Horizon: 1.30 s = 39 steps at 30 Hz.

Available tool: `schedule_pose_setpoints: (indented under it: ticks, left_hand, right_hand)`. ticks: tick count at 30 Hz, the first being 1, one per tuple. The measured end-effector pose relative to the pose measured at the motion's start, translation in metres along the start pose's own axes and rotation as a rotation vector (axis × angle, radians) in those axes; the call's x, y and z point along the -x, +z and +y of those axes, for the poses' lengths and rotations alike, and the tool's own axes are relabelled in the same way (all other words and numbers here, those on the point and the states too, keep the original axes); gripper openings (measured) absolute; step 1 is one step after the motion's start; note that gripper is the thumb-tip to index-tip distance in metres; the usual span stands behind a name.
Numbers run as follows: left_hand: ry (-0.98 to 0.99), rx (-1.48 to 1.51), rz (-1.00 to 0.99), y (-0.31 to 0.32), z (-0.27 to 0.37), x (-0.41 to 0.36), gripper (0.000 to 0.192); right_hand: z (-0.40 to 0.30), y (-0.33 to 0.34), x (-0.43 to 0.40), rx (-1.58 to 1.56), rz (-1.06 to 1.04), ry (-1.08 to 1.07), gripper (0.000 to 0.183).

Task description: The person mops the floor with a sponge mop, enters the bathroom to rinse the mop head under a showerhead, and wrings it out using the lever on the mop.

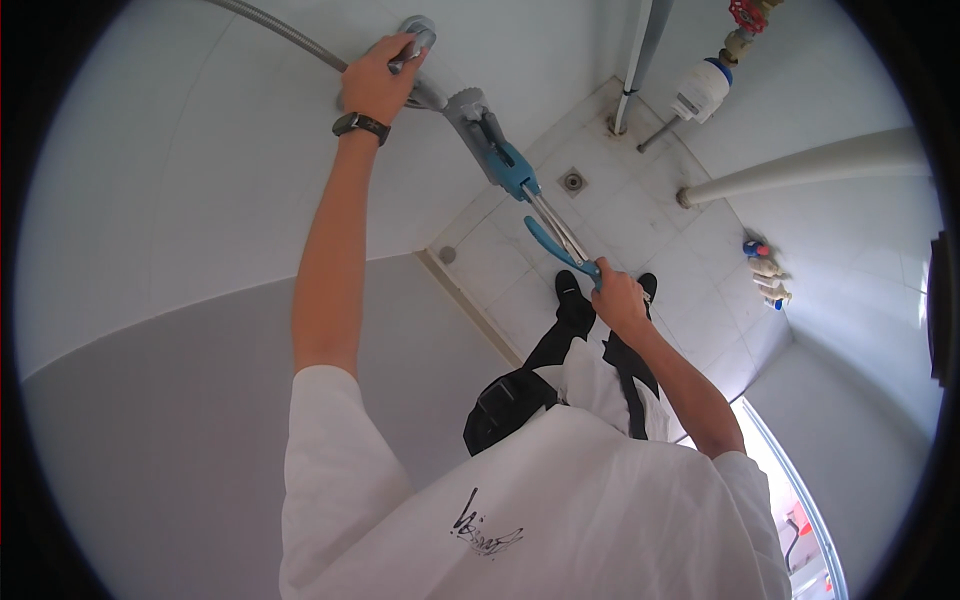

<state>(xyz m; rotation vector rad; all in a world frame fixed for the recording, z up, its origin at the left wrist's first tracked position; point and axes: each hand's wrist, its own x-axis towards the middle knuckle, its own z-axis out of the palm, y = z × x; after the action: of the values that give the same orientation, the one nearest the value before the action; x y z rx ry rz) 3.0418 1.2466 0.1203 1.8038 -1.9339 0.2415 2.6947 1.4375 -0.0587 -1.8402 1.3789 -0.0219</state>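
Observation:
My left hand (pixel 375 88), with a dark band on its wrist, has its fingers around the metal lever of a wall-mounted faucet (pixel 421 31). Part of the faucet body is hidden behind that hand. Lower and to the right, my right hand (pixel 621 296) grips the pole of a squeeze mop near its teal lever (pixel 555 244). The mop's metal rods run up to a teal joint (pixel 514 171) and a grey head (pixel 471 124). That head is right by the faucet's spout; whether they touch I cannot tell. No running water can be made out.
A braided metal hose (pixel 289 34) leads off from the faucet. Pipes (pixel 810 169) and a white valve unit (pixel 701 91) line the right wall. A floor drain (pixel 573 181) lies in the tiles. Several bottles (pixel 766 274) stand along the wall, and a doorway frame (pixel 795 480) is behind.

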Motion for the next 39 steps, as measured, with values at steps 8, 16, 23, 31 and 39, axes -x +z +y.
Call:
schedule_pose_setpoints:
  ticks: [8, 16, 23, 31, 39]
  left_hand:
    - [0.010, -0.019, 0.025, 0.001, -0.011, 0.002, 0.026]
    - [0.035, -0.024, 0.033, 0.002, -0.021, 0.003, 0.024]
    - [0.051, -0.013, 0.068, 0.002, -0.028, 0.008, 0.025]
    - [0.028, -0.012, 0.051, 0.003, -0.034, 0.012, 0.026]
    - [0.042, -0.012, 0.079, 0.001, -0.044, 0.016, 0.025]
  right_hand:
    - [0.003, 0.012, 0.001, 0.026, 0.039, -0.030, 0.030]
    - [-0.002, 0.021, -0.002, 0.013, 0.029, -0.065, 0.032]
    - [-0.010, 0.025, -0.009, 0.011, 0.031, -0.066, 0.036]
    - [-0.003, 0.022, -0.016, -0.022, -0.051, -0.016, 0.037]
    - [-0.012, 0.025, 0.000, -0.524, -0.238, 0.024, 0.030]
